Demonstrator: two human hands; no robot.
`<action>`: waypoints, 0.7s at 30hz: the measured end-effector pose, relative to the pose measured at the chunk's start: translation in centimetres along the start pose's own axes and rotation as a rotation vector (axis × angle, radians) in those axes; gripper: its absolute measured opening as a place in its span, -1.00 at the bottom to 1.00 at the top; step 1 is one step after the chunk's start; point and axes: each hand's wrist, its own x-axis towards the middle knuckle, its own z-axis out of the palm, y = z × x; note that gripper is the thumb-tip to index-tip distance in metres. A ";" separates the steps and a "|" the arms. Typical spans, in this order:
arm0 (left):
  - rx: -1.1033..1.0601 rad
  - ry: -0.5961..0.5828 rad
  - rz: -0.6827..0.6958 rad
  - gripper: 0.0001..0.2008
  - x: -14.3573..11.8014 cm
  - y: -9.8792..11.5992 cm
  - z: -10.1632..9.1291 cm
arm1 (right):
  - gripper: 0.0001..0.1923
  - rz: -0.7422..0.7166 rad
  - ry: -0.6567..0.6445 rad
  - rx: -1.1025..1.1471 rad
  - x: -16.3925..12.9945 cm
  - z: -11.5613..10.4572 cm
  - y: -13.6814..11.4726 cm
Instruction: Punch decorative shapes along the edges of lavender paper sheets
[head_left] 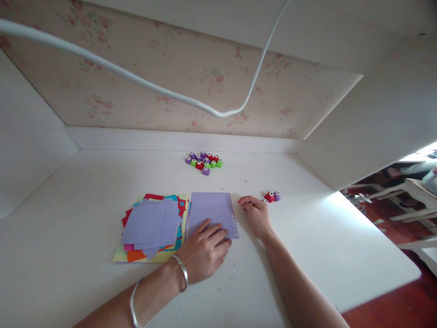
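Note:
A sheet of purple paper (211,207) lies on the white desk, with small white dots like punched holes along its lower right edge. My left hand (206,253) rests flat on its lower part, fingers spread. Just right of the sheet, my right hand (256,213) is closed with curled fingers; whatever is in them, if anything, is hidden. Beside that hand sit a red craft punch (269,197) and a purple craft punch (277,196), and another is partly covered by the hand.
To the left, cut coloured papers (150,223) are piled on yellow sheets. Several purple, red and green craft punches (205,162) cluster near the back wall. A white cable (153,86) hangs across the upper view. The desk's edge (382,291) drops off at right.

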 end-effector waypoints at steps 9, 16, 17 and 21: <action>0.007 0.013 -0.104 -0.69 0.2 0.3 -0.4 | -0.80 -0.012 0.015 -0.041 -0.2 0.0 0.0; 0.024 0.023 -0.140 -0.62 0.3 0.2 0.0 | -0.78 -0.057 -0.013 -0.134 -0.7 0.5 -0.3; 0.027 0.022 -0.145 -0.62 0.3 0.2 0.0 | -0.78 -0.061 -0.035 -0.162 -0.7 0.7 -0.4; 0.040 0.001 -0.158 -0.63 0.1 0.2 0.1 | -0.75 -0.062 -0.109 -0.257 0.5 1.2 -0.8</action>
